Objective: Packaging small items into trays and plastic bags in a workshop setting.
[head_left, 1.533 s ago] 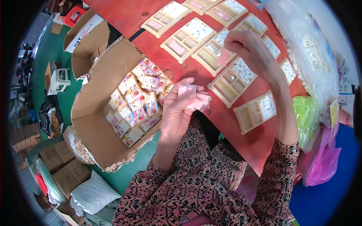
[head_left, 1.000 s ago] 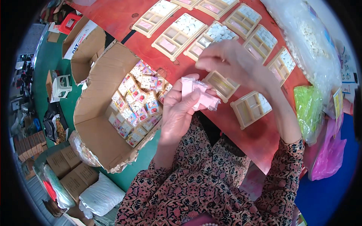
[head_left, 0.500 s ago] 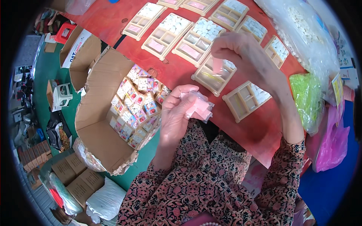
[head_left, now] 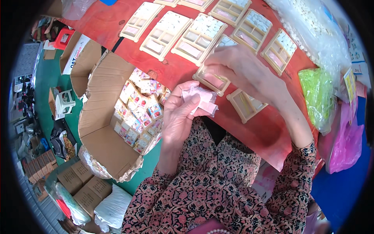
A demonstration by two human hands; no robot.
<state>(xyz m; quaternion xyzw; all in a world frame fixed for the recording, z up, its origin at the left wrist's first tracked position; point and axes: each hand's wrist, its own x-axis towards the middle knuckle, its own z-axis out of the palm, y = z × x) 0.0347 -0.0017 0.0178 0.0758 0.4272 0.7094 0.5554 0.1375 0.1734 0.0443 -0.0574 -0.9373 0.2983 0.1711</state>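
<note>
At a red table (head_left: 272,130), I am holding a small sheaf of pink packets (head_left: 207,104) in my left hand (head_left: 180,109), the thumb and fingers (head_left: 187,86) pinching them near the table's edge. My right hand (head_left: 247,72) is hovering over a tray (head_left: 221,90), its fingers (head_left: 213,62) bending downward and lying close to one another; whether they are pinching anything, I cannot tell. Just below them, another pink packet (head_left: 213,80) is lying in a compartment of that tray. Nearer me, a second tray (head_left: 244,117) is showing a thin yellow strip (head_left: 244,102), my right hand and wrist partly covering the view of it. Farther across the table, more trays (head_left: 182,38) are standing in slanting rows, several carrying white pieces (head_left: 210,25) at one end and a pink packet at the other. To my left, a cardboard box (head_left: 97,117) is holding a heap of packed trays (head_left: 138,109). To my right, a green bag (head_left: 317,95) is resting by a clear sack (head_left: 313,37), and a pink bag (head_left: 346,144) is hanging beside the table.
</note>
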